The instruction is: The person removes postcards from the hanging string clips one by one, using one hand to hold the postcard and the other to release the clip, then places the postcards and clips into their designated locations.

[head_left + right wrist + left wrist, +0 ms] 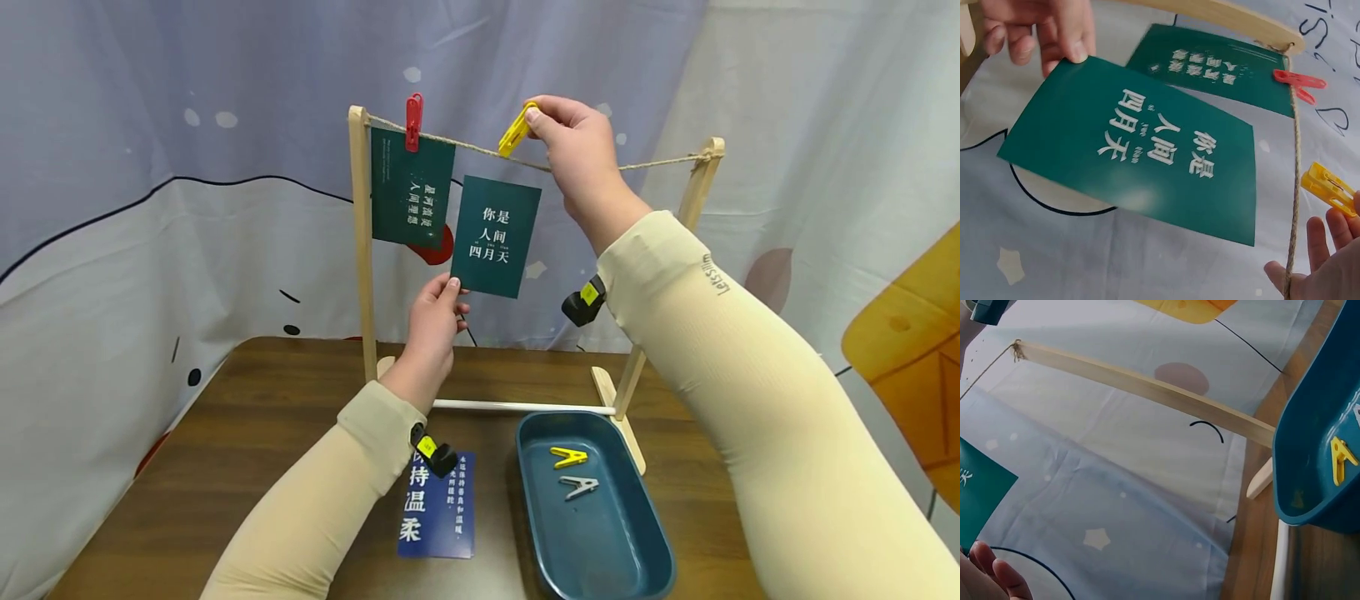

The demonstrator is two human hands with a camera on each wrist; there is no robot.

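My left hand [437, 315] pinches a dark green card [495, 237] with white characters by its lower left corner. The card is held just below the twine [480, 150], its top edge apart from it. Above the twine, my right hand [576, 142] pinches a yellow clothespin [517, 129], whose tip is at the line. In the right wrist view the yellow clothespin [1329, 186] sits beside the twine, and the card [1147, 156] is uncovered by the twine. A red clothespin [414, 122] clips another green card [411, 187] to the twine's left end.
The twine runs between two wooden posts [362, 242] joined below by a white rod [517, 407]. A blue tray [592, 542] holds a yellow clothespin [567, 457] and a grey clothespin [579, 486]. Beside it on the table lies a blue card [438, 517], partly behind the left sleeve.
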